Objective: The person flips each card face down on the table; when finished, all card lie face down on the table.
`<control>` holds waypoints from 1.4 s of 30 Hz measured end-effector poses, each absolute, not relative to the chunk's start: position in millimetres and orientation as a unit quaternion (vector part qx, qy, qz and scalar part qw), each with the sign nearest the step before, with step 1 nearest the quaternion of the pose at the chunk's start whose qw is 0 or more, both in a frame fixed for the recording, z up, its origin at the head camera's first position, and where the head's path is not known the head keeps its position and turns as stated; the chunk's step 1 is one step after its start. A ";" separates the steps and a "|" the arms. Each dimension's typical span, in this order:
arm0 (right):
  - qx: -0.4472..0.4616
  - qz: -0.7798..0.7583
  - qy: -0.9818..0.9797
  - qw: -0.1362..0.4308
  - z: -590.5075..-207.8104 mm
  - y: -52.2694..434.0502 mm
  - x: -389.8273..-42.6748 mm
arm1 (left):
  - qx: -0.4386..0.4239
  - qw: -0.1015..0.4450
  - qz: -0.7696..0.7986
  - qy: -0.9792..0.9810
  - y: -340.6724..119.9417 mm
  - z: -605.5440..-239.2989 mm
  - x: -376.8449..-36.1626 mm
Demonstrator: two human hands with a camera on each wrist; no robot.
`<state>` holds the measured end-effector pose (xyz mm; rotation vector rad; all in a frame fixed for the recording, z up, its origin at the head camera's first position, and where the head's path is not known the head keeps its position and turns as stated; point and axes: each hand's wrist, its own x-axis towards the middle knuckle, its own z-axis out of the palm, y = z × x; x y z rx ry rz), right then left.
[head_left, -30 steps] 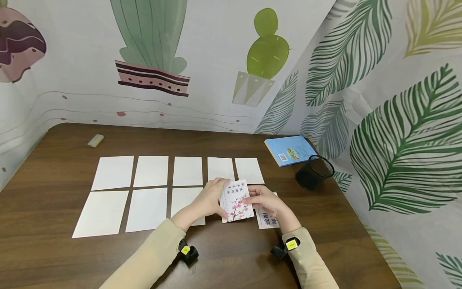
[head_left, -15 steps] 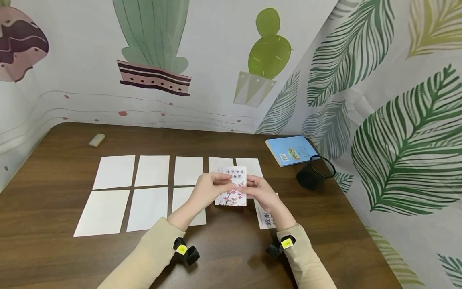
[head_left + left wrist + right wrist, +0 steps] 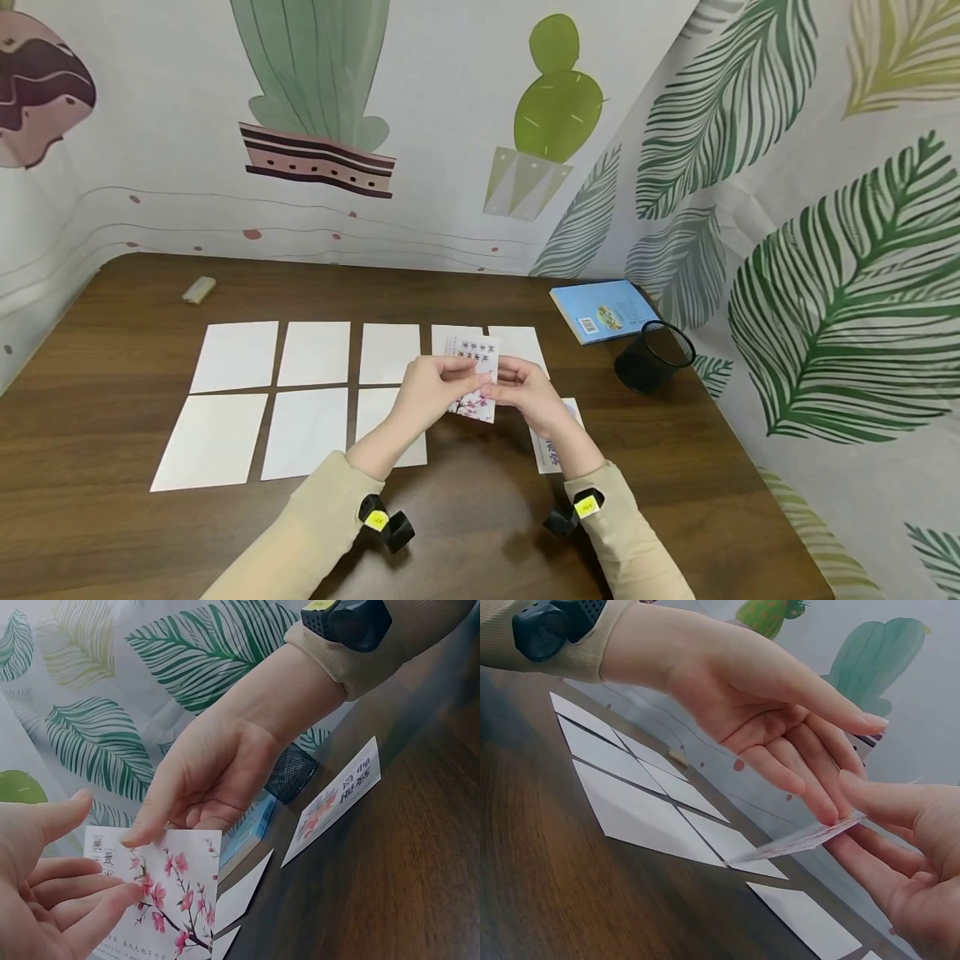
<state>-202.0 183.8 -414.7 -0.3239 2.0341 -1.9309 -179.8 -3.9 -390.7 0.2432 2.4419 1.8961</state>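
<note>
My right hand (image 3: 527, 402) pinches a small stack of white cards (image 3: 482, 350) printed with pink blossoms and dark characters, its thumb on one face. Layered edges of the cards (image 3: 810, 838) show in the right wrist view. My left hand (image 3: 422, 398) is at the stack's left side. Its fingertips touch the blossom face of the front card (image 3: 180, 896) in the left wrist view, while the thumb stands apart. The stack is held above the table. Partly behind my right forearm lies another printed card (image 3: 549, 454).
White paper sheets (image 3: 234, 357) lie in two rows on the brown table (image 3: 480, 533). At the back right are a blue book (image 3: 604, 310) and a black mesh pen holder (image 3: 651, 360). A small pale block (image 3: 198, 290), perhaps an eraser, lies back left.
Both hands have brought the card stack up and leftward from the right front sheets. The right hand has moved left with it, and the stack now appears narrower and turned.
</note>
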 end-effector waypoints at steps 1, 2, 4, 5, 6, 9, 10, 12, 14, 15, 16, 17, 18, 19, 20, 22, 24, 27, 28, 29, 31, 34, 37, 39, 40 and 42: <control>-0.116 -0.675 0.712 0.157 -414.4 182.6 -201.8 | 0.077 0.016 0.608 0.790 -4.0 -390.3 -179.8; -0.117 -0.674 0.713 0.155 -414.0 181.3 -201.7 | 0.074 0.012 0.603 0.794 -4.0 -390.1 -179.8; -0.118 -0.671 0.715 0.156 -414.0 178.9 -202.5 | 0.067 0.006 0.596 0.800 -4.5 -389.2 -179.5; -0.116 -0.670 0.716 0.156 -413.8 177.7 -203.0 | 0.064 0.000 0.593 0.803 -4.7 -389.4 -179.7; -0.115 -0.669 0.717 0.157 -413.4 176.5 -203.4 | 0.057 -0.005 0.593 0.803 -5.0 -389.2 -180.0; -0.108 -0.667 0.720 0.156 -411.1 173.3 -203.6 | 0.037 -0.018 0.605 0.795 -6.6 -389.9 -181.3; -0.107 -0.666 0.722 0.155 -410.1 172.1 -203.4 | 0.030 -0.021 0.612 0.790 -7.3 -390.2 -181.8; -0.108 -0.667 0.722 0.151 -408.3 169.5 -203.1 | 0.015 -0.024 0.625 0.780 -8.9 -390.5 -182.7; -0.114 -0.669 0.720 0.147 -407.0 166.5 -202.9 | 0.007 -0.028 0.630 0.776 -10.3 -391.5 -183.6; -0.117 -0.671 0.717 0.145 -406.8 165.0 -203.0 | 0.004 -0.030 0.630 0.776 -10.9 -391.9 -184.1; -0.118 -0.673 0.716 0.142 -406.3 163.3 -202.8 | 0.002 -0.030 0.629 0.776 -11.4 -392.2 -184.5; -0.120 -0.674 0.715 0.139 -405.9 161.9 -202.7 | 0.002 -0.032 0.627 0.778 -11.8 -392.6 -184.9; -0.122 -0.675 0.715 0.136 -405.8 160.7 -202.7 | 0.002 -0.035 0.625 0.780 -12.2 -393.0 -185.3; -0.122 -0.675 0.716 0.133 -405.7 159.6 -202.8 | 0.004 -0.037 0.622 0.782 -12.4 -393.2 -185.6; -0.122 -0.675 0.716 0.130 -405.7 158.7 -202.8 | 0.004 -0.040 0.620 0.784 -12.6 -393.5 -186.0; -0.123 -0.672 0.719 0.125 -405.7 157.2 -202.9 | 0.005 -0.040 0.619 0.784 -13.1 -393.7 -186.7; -0.125 -0.671 0.720 0.122 -406.2 156.4 -203.2 | 0.004 -0.038 0.619 0.784 -13.6 -394.4 -187.6; -0.130 -0.670 0.720 0.123 -406.2 155.7 -203.2 | 0.001 -0.029 0.624 0.781 -15.0 -394.0 -188.5; -0.133 -0.669 0.721 0.124 -406.2 155.9 -203.2 | 0.002 -0.026 0.626 0.779 -15.4 -393.6 -188.5; -0.135 -0.668 0.721 0.126 -406.3 156.2 -203.4 | 0.000 -0.022 0.629 0.777 -16.0 -393.4 -188.7; -0.144 -0.663 0.723 0.131 -406.5 157.2 -203.7 | 0.000 -0.015 0.633 0.774 -17.3 -392.1 -189.0; -0.161 -0.654 0.726 0.141 -406.8 159.8 -204.1 | 0.001 -0.002 0.645 0.765 -19.1 -390.8 -189.9; -0.177 -0.651 0.722 0.152 -407.3 162.6 -204.5 | 0.007 0.012 0.660 0.751 -20.6 -389.5 -190.7; -0.180 -0.651 0.720 0.157 -408.8 164.4 -205.4 | 0.008 0.019 0.671 0.741 -21.3 -387.8 -190.3; -0.180 -0.652 0.719 0.158 -409.8 165.3 -206.0 | 0.009 0.021 0.676 0.736 -21.5 -386.9 -190.0; -0.174 -0.655 0.719 0.155 -412.6 166.9 -207.7 | 0.008 0.019 0.682 0.732 -22.0 -385.8 -189.7</control>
